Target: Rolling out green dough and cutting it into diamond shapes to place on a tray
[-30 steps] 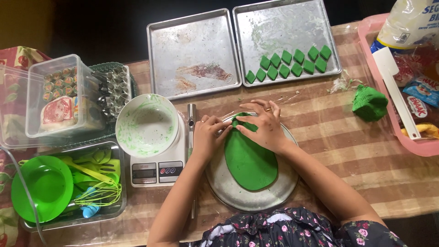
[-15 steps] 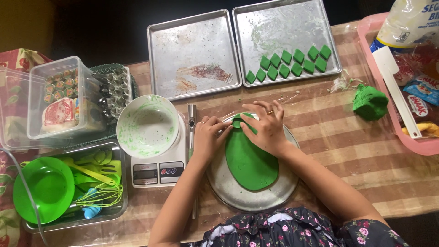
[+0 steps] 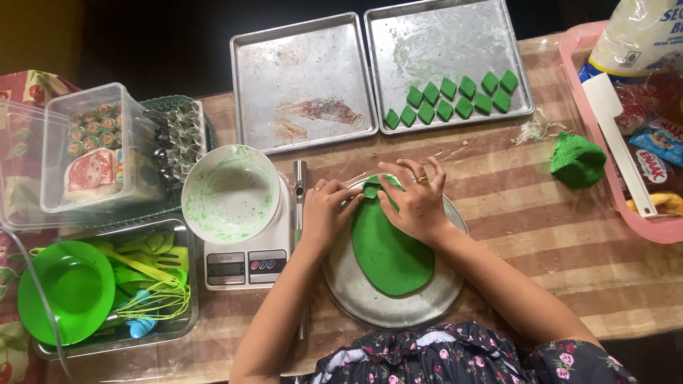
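While ten green diamonds [image 3: 449, 99] are counted across one of two trays [image 3: 447, 43], the dough sheet [image 3: 390, 249] is pinched at its top edge by left hand [image 3: 324, 213] and right hand [image 3: 416, 203], barely shifted since earlier.

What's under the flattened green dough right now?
The green dough sheet lies on a round metal plate, whose rim shows around it. Both hands, left and right, cover its top edge.

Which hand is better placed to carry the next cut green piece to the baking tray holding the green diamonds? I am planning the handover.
Probably the right hand: the metal tray of green diamond pieces lies up on its side. The left hand sits farther away, beside the scale.
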